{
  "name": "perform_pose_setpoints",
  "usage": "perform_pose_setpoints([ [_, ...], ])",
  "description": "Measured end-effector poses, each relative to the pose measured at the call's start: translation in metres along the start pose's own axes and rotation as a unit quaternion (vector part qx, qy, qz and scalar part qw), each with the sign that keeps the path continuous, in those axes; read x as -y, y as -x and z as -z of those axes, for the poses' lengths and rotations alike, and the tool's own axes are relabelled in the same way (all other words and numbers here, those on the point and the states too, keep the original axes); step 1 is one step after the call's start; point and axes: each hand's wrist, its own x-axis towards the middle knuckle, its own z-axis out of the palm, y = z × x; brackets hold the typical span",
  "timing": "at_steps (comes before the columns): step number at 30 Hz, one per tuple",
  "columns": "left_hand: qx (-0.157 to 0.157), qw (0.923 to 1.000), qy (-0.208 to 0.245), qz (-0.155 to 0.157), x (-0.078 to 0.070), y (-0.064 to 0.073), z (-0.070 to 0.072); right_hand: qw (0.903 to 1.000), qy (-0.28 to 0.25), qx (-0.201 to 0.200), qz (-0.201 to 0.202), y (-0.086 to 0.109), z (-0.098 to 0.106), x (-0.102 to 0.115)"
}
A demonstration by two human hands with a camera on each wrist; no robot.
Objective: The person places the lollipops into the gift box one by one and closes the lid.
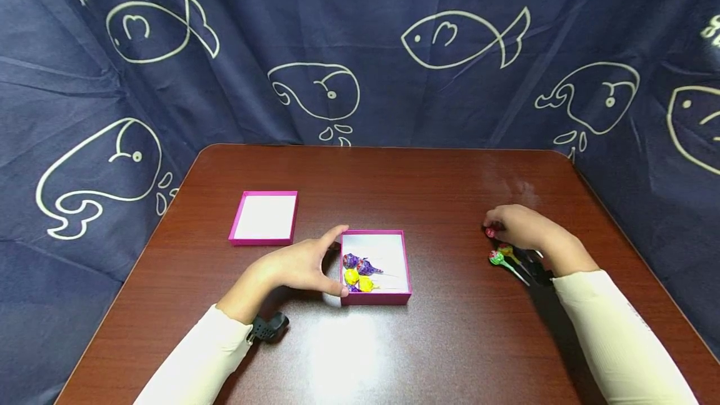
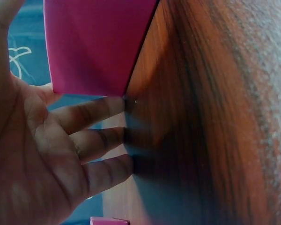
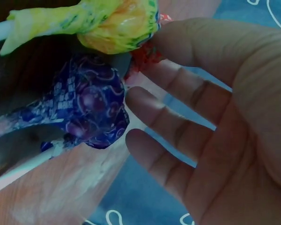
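Observation:
A pink box point(image 1: 375, 299) with a white inside stands mid-table, holding several purple-wrapped and yellow-wrapped lollipops point(image 1: 365, 283). My left hand point(image 1: 298, 264) grips its left side, thumb at the near corner and forefinger at the far one. In the left wrist view, the other fingers point down to the tabletop beside the box wall point(image 2: 93, 47). On the right, my right hand point(image 1: 520, 227) pinches a red lollipop point(image 3: 147, 58) between thumb and forefinger. A yellow lollipop point(image 3: 119, 26) and purple lollipops point(image 3: 91, 101) lie close to that hand, along with a green lollipop point(image 1: 497, 257).
A pink square lid or tray point(image 1: 264, 217) with a white inside lies left of the box, farther back. The brown wooden table point(image 1: 439, 342) shines with glare near its front. A dark blue curtain point(image 1: 360, 17) printed with fish and whales hangs behind it.

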Motion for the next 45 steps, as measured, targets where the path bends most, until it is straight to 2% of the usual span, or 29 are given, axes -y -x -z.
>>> perform_pose_setpoints([
  [9,0.004,1.0000,0.000,0.003,0.000,0.000,0.001,0.9992,-0.023,0.017,-0.028,-0.004,0.001,0.003],
  [18,0.001,1.0000,-0.005,0.001,0.003,0.001,-0.002,0.9982,-0.044,0.032,-0.026,-0.013,0.000,0.008],
  [23,0.000,0.9999,-0.012,0.001,0.003,0.002,-0.002,0.9973,-0.062,0.024,-0.031,-0.017,0.001,0.017],
  [31,0.000,0.9999,-0.011,0.000,0.001,0.000,-0.001,0.9964,-0.080,-0.027,0.006,-0.028,0.010,0.037],
  [38,0.002,1.0000,-0.001,0.007,0.001,0.001,-0.001,0.9944,-0.093,-0.037,0.031,-0.040,0.023,0.068],
  [45,0.000,1.0000,-0.008,0.002,0.002,0.000,0.000,0.9919,-0.080,-0.053,0.083,-0.055,0.035,0.104],
])
